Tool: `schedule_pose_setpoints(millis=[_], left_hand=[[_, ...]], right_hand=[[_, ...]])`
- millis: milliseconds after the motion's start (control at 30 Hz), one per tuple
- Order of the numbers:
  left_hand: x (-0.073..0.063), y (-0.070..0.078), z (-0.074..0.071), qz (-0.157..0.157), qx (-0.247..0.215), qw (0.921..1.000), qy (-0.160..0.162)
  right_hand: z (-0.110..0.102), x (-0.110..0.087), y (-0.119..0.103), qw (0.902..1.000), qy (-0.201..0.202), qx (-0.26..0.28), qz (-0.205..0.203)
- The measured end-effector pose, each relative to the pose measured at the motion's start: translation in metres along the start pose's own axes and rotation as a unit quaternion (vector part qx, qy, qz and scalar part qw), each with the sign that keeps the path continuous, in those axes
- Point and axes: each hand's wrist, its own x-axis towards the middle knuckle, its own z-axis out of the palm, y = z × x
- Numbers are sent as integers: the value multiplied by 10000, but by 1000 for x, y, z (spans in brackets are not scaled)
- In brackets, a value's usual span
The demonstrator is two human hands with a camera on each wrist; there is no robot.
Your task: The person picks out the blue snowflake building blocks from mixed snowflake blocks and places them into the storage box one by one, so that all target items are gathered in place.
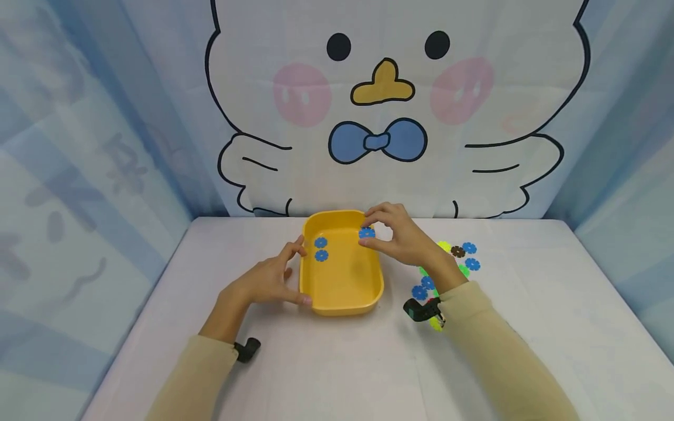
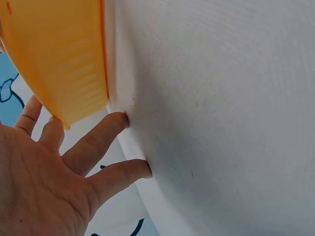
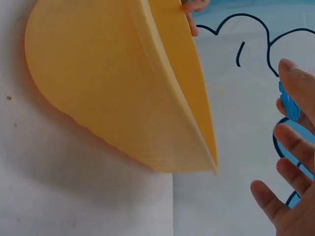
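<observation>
A yellow tray [image 1: 347,286] stands on the table, with two blue notched, flower-shaped plastic discs [image 1: 321,255] lying in its left part. My left hand [image 1: 268,278] rests against the tray's left side, fingers spread. In the left wrist view, two fingertips [image 2: 142,168] of that hand touch the table, and other fingers meet the tray's rim. Above the tray's back right, my right hand [image 1: 397,237] pinches a blue flower-shaped disc [image 1: 367,233] between thumb and forefinger. The right wrist view shows this disc [image 3: 289,102] held on edge, with the remaining fingers spread apart.
Right of the tray, partly hidden under my right forearm, lie several loose flower-shaped discs [image 1: 472,264] in blue, green, yellow, brown and red. A curtain with a cartoon figure [image 1: 377,175] hangs behind the white table [image 1: 326,368].
</observation>
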Motion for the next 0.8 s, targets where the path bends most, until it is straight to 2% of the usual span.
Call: schedule_pose_setpoints(millis=[300, 533, 800], left_hand=[[2, -1, -1, 5, 150, 9999, -61], [3, -1, -1, 156, 116, 9998, -59], [2, 0, -1, 14, 134, 9999, -53]], right_hand=[[18, 14, -5, 9994, -142, 291, 77], [29, 19, -8, 9983, -309, 434, 224], [39, 25, -10, 9975, -469, 473, 223]])
